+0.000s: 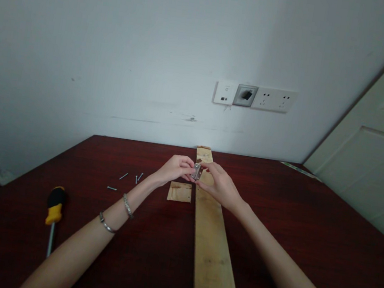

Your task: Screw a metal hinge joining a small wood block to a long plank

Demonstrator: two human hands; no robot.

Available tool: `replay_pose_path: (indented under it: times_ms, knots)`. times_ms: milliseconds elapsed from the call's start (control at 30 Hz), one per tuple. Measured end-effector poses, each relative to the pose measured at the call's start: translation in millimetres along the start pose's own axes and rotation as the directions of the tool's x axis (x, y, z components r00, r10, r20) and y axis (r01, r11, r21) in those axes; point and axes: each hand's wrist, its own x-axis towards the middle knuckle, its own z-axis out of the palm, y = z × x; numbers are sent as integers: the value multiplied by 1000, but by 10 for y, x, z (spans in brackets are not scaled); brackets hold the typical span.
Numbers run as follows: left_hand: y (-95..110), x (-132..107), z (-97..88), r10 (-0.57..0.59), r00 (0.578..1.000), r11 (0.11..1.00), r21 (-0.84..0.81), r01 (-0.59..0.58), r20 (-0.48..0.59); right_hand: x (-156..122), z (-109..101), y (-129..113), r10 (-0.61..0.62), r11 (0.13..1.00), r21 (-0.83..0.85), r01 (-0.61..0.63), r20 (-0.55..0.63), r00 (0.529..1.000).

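Observation:
A small silvery metal hinge (pixel 196 171) is held up between my two hands, above the long wooden board (pixel 214 256). My left hand (pixel 177 168) pinches its left side between thumb and fingers. On the other side, my right hand (pixel 218 182) grips it by the edge with thumb and forefinger. Just below my left hand a small square wood piece (pixel 180 193) lies flat, close to the board's left edge. Part of the board is covered by my right hand.
Several loose screws (pixel 123 176) are scattered left of my left hand. A yellow and black screwdriver (pixel 54 210) lies at the far left, its shaft tip hidden by my forearm. The dark red table (pixel 147 261) meets a wall with sockets (pixel 273 99); a thin strip (pixel 300 170) lies back right.

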Motion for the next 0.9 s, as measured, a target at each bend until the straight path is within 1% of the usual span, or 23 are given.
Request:
replay_pose_path:
  times_ms: [200, 300, 400, 533, 633, 800, 900]
  knots:
    - [-13, -1, -28, -7, 999, 1000, -17, 8, 33, 6, -12, 12, -46, 997, -69, 45, -5, 999]
    - [-45, 10, -49, 18, 998, 1000, 1, -18, 57, 6, -16, 34, -63, 993, -102, 63, 2, 998]
    - [-84, 27, -61, 58, 993, 997, 50, -63, 106, 13, -43, 32, -72, 988, -137, 73, 18, 997]
    - [-148, 55, -60, 83, 980, 989, 107, -103, 180, 28, -76, 11, -66, 980, -184, 76, 57, 996]
    - [-201, 75, -50, 107, 976, 981, 141, -134, 187, 33, -77, 1, -79, 981, -174, 90, 73, 994]
    - [-247, 75, -52, 109, 971, 967, 205, -153, 213, 30, -89, -18, -82, 986, -135, 94, 91, 992]
    - [-235, 65, -87, 161, 963, 918, 327, -226, 215, 31, -108, -20, -72, 988, -131, 85, 104, 992]
